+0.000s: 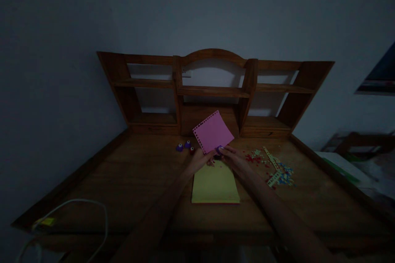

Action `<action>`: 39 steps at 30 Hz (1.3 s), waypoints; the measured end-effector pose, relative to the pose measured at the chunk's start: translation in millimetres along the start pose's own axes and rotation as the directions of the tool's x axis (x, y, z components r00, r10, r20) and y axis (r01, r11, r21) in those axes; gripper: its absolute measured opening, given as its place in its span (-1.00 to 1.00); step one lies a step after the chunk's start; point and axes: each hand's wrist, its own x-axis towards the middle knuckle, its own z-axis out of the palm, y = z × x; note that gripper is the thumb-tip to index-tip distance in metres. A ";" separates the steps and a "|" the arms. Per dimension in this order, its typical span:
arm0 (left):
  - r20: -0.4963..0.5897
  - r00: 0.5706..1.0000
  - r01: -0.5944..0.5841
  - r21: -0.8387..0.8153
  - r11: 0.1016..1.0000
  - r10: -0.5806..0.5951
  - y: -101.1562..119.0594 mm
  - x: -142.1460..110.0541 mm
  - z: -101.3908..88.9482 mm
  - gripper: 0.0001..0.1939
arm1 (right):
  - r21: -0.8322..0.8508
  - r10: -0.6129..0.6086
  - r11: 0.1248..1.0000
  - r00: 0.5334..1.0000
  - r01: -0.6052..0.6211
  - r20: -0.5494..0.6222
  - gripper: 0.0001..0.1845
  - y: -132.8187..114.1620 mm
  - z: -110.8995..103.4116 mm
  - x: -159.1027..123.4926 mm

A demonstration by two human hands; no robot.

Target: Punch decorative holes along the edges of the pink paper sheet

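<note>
Over the middle of the wooden worktop (129,181), both hands meet at the lower corner of a pink paper sheet (213,131) held tilted up off the surface. Left hand (202,159) pinches the sheet's lower edge; right hand (234,159) is closed on a small purple paper punch (219,149) that sits at that same corner. One edge of the sheet shows a row of punched holes. Judged: sheet is light, thin, floppy, creases easily; best pinched near the edge close to the punch so it stays taut. Punch looks small, hard, rigid; grip between thumb and fingers. Yellow paper stack (215,184) lies flat just below the hands. Two more purple punches (183,146) and a small red item sit left of the sheet. Coloured paper scraps (273,168) are scattered to the right. Hutch shelves (212,90) behind; white cable (77,205) near left.
</note>
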 end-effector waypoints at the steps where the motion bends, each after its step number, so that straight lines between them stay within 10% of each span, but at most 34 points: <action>1: 0.003 1.000 -0.002 0.001 1.000 0.002 -1.0 0.3 -0.2 -0.46 | -0.002 -0.008 1.000 1.000 0.008 -0.002 -0.76 0.4 -0.1 0.2; 39: -0.003 0.998 -0.063 -0.045 0.997 0.063 5.6 -4.0 4.1 -0.51 | -0.155 -0.081 0.985 0.996 0.074 -0.045 -0.80 0.5 -4.0 1.4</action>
